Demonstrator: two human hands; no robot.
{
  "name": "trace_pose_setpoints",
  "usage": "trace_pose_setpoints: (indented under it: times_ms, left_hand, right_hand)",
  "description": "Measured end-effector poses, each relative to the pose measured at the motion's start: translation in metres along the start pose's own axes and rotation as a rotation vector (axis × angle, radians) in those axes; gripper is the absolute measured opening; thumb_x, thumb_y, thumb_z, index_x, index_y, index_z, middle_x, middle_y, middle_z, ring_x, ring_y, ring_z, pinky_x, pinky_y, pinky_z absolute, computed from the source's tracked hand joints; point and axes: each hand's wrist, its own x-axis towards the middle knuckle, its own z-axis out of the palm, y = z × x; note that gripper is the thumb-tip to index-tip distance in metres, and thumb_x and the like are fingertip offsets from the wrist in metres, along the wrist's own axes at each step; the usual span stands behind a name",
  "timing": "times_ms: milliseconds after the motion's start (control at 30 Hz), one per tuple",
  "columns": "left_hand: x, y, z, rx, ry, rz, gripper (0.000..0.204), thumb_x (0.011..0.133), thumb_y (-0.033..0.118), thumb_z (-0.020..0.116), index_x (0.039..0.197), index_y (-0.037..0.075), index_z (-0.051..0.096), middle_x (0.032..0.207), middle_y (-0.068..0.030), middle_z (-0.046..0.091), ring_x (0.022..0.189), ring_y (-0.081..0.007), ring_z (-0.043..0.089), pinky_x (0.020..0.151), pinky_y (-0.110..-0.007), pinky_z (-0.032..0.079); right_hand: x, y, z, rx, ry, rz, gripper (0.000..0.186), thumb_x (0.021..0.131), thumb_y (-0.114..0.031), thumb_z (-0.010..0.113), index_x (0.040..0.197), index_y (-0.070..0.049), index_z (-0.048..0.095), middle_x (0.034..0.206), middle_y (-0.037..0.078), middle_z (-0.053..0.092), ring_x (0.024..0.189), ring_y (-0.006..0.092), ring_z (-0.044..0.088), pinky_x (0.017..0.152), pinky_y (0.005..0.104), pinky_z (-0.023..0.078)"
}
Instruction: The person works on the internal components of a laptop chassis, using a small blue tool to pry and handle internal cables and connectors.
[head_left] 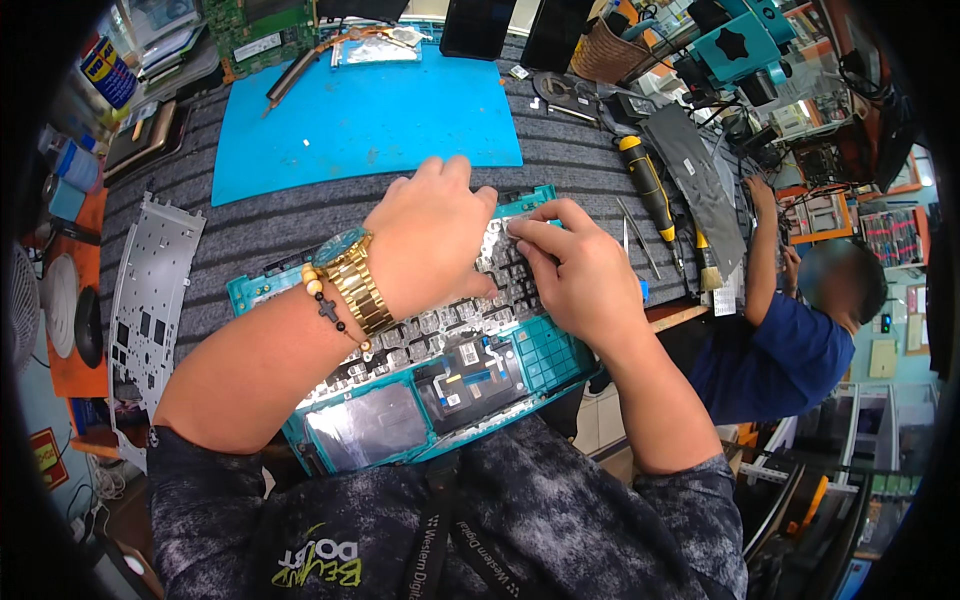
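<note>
Teal laptop case [548,355] beneath left hand [430,235] seems light, fragile: hold its rim; right hand [578,262] pinches narrowly, left's grip I cannot tell.

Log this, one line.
left hand: over teal laptop casing | right hand: near its far-right corner, hold unclear | blue mat: beyond casing
</note>
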Motion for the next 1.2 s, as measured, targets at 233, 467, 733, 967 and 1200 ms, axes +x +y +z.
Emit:
trace_pose_setpoints:
  times_ms: [233,467,733,967,1200]
  left_hand:
    - [0.000,-0.001,0.002,-0.007,0.014,0.018,0.103,0.075,0.050,0.114,0.158,-0.001,0.078,0.136,-0.0214,0.072,0.132,-0.0419,0.071,0.112,-0.054,0.065]
    - [-0.002,0.000,0.001,0.009,0.009,0.006,0.106,0.075,0.053,0.114,0.160,0.000,0.078,0.136,-0.0204,0.073,0.132,-0.0409,0.072,0.112,-0.053,0.065]
    - [-0.001,0.000,-0.001,0.015,-0.008,-0.014,0.105,0.077,0.056,0.114,0.160,0.002,0.079,0.136,-0.0201,0.073,0.133,-0.0403,0.072,0.112,-0.053,0.066]
    - [-0.002,0.000,0.001,0.023,0.017,-0.012,0.105,0.077,0.055,0.114,0.160,0.002,0.078,0.135,-0.0196,0.073,0.132,-0.0401,0.072,0.111,-0.052,0.066]
    - [-0.006,0.001,0.001,0.017,0.066,0.016,0.087,0.080,0.052,0.113,0.145,0.001,0.083,0.136,-0.0186,0.076,0.137,-0.0392,0.074,0.109,-0.055,0.068]
  right_hand:
    - [-0.004,-0.002,0.010,-0.039,0.040,0.005,0.018,0.113,-0.017,0.082,0.128,-0.014,0.092,0.123,0.011,0.083,0.099,0.0443,0.086,0.085,0.0581,0.070]
    - [0.012,0.002,-0.013,-0.076,-0.099,-0.009,0.018,0.111,-0.020,0.083,0.127,-0.018,0.093,0.121,0.008,0.082,0.104,0.0405,0.086,0.091,0.0582,0.068]
    - [0.023,0.010,-0.039,-0.203,-0.155,-0.195,0.026,0.106,-0.012,0.089,0.131,-0.018,0.095,0.122,0.005,0.081,0.095,0.0320,0.084,0.085,0.0483,0.065]
    - [-0.009,0.003,-0.032,0.046,-0.180,-0.058,0.027,0.110,-0.007,0.087,0.135,-0.013,0.094,0.128,0.012,0.081,0.094,0.0335,0.083,0.087,0.0450,0.065]
    - [-0.018,-0.001,-0.020,0.047,-0.152,-0.032,0.025,0.111,-0.010,0.086,0.134,-0.013,0.094,0.139,0.011,0.083,0.098,0.0355,0.087,0.089,0.0477,0.067]
